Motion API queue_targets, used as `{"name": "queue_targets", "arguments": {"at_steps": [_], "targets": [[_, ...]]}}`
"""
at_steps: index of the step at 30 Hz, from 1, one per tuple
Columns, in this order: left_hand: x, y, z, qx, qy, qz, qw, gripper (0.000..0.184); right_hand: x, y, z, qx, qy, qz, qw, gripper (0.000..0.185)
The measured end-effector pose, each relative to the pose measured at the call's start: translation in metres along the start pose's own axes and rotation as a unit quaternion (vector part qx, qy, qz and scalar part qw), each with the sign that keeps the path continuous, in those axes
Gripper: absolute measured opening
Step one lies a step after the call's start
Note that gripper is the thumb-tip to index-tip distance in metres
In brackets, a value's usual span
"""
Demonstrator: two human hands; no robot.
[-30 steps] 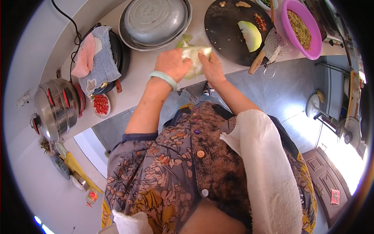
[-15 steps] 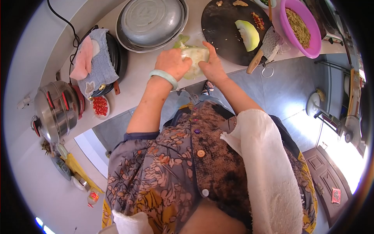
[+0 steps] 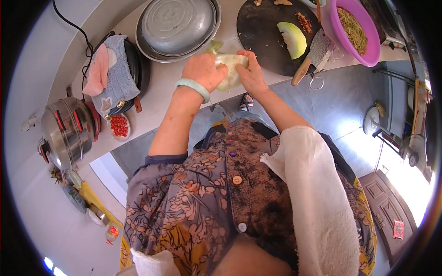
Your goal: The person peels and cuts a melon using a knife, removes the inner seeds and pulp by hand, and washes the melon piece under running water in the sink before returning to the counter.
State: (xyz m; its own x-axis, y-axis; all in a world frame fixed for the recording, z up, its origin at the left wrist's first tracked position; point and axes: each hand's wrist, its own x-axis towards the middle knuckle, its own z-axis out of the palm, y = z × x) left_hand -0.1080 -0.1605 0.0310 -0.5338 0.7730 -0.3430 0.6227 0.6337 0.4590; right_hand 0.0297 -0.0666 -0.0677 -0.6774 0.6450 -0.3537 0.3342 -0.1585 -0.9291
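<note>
At the counter's front edge, a pale green-white piece of melon [image 3: 231, 62] is held between both hands. My left hand [image 3: 202, 72], with a pale bangle at the wrist, is closed on its left side. My right hand [image 3: 251, 76] grips its right side with fingers bent round the rim. Green peelings [image 3: 215, 46] lie just beyond the piece. On the round dark board [image 3: 262, 39] to the right rest a pale green melon wedge [image 3: 293, 40], chopped red bits [image 3: 304, 22] and a cleaver [image 3: 319, 51] at the edge.
Behind my left hand stands a metal basin with a lid [image 3: 178, 25]. A pink bowl of shredded food [image 3: 374, 50] is at the right. To the left are a cloth-covered black appliance [image 3: 124, 69], a small dish of red pieces [image 3: 119, 126] and a steel steamer pot [image 3: 64, 131].
My right hand's fingers lifted off the melon's rim, then bent back round it. My left hand stays on the piece. The whole view has shifted slightly.
</note>
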Motion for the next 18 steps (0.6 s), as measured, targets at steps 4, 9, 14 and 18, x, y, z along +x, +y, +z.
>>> {"name": "queue_targets", "arguments": {"at_steps": [4, 9, 14, 18], "targets": [[0.006, 0.003, -0.004, 0.037, -0.029, -0.003, 0.999, 0.040, 0.005, 0.011, 0.003, 0.032, 0.016, 0.021, 0.999, 0.033], [0.012, 0.006, -0.009, 0.039, -0.037, -0.003, 0.999, 0.042, 0.011, 0.006, 0.003, 0.081, 0.025, 0.096, 0.992, 0.030], [0.012, 0.005, -0.013, 0.043, -0.053, -0.015, 0.998, 0.042, 0.006, -0.019, -0.008, 0.100, -0.072, 0.162, 0.979, 0.042], [0.014, 0.002, -0.008, 0.027, -0.020, -0.010, 0.999, 0.042, -0.001, -0.001, 0.005, 0.154, -0.025, 0.103, 0.982, 0.058]]}}
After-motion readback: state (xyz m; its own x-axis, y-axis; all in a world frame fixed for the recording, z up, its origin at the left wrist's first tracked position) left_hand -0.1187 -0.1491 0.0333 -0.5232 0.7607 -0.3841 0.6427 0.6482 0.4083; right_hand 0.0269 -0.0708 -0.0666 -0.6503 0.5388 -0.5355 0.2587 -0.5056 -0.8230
